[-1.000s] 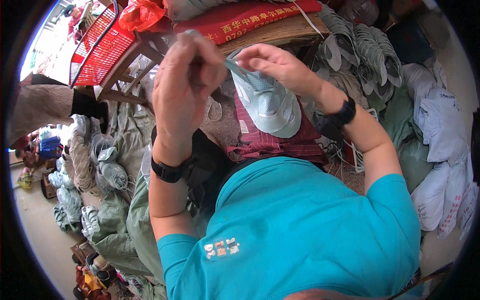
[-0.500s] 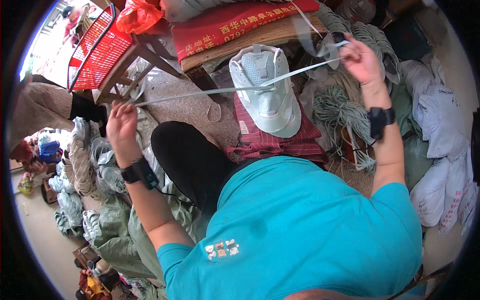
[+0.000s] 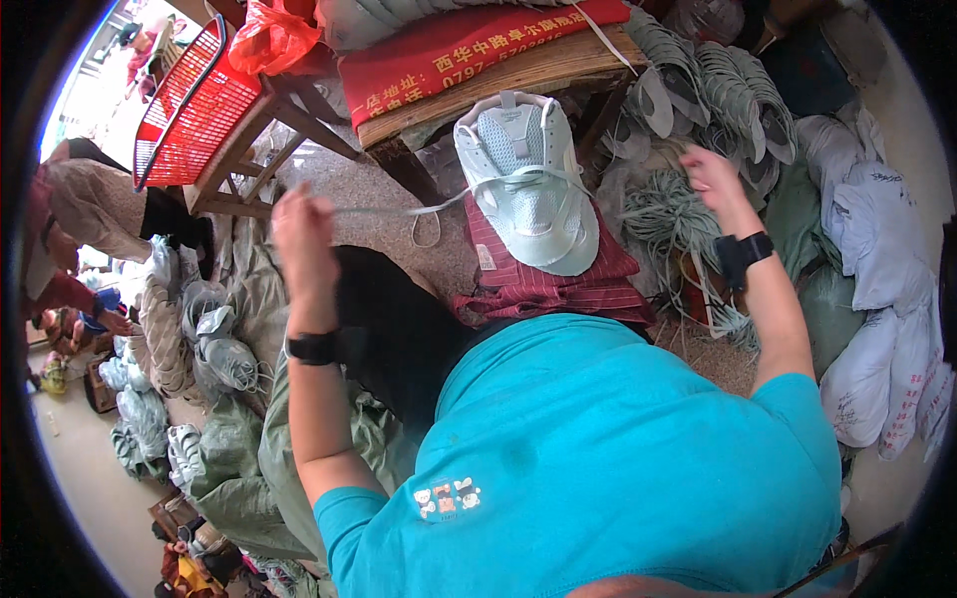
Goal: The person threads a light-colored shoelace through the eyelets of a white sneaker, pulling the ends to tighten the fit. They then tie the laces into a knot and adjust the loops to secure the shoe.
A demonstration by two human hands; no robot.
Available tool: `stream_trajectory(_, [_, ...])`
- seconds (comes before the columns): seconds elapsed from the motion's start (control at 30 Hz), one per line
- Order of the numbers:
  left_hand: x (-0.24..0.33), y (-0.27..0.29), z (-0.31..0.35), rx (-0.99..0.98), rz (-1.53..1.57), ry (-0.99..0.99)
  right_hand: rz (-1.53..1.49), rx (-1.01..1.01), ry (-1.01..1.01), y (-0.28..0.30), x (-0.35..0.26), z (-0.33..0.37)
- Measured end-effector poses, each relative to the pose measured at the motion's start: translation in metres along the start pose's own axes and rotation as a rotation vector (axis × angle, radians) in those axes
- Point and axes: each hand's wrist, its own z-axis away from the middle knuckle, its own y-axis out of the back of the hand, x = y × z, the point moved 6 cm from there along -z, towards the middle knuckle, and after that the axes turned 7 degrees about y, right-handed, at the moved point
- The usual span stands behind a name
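Note:
A pale mint-white sneaker upper [image 3: 538, 224] without a visible sole rests on dark red striped cloth [image 3: 558, 289] over my lap, toe toward me. A flat pale shoelace [image 3: 399, 211] crosses its eyelet area and stretches left to my left hand [image 3: 305, 239], which is closed on it and smeared by motion. My right hand [image 3: 713, 181] is apart from the upper at the right, fingers loosely parted, with no lace visible in it. Close to that hand lies a tangled bundle of pale laces [image 3: 668, 214].
Ahead stands a wooden bench [image 3: 498, 85] with a red printed cloth [image 3: 449, 55]. A red plastic basket [image 3: 184, 115] sits on a wooden stool [image 3: 239, 149] at far left. Stacked shoe uppers [image 3: 743, 95] and white sacks [image 3: 882, 269] line the right. Another person's hand [image 3: 115, 321] shows at left.
My left hand has moved right and nearer the upper, still holding lace. My right hand has come lower; the lace that stretched to it has dropped toward the upper's right side.

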Motion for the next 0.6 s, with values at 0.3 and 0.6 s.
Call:
stream_trajectory(0.3, [-0.021, -0.169, 0.078, -0.506, -0.098, 0.192, 0.343, -0.671, 0.556, -0.209, -0.039, 0.13])
stream_trajectory(0.6, [-0.024, -0.171, 0.085, -0.481, -0.154, 0.231, 0.909, -0.731, 0.739, -0.231, -0.06, 0.129])
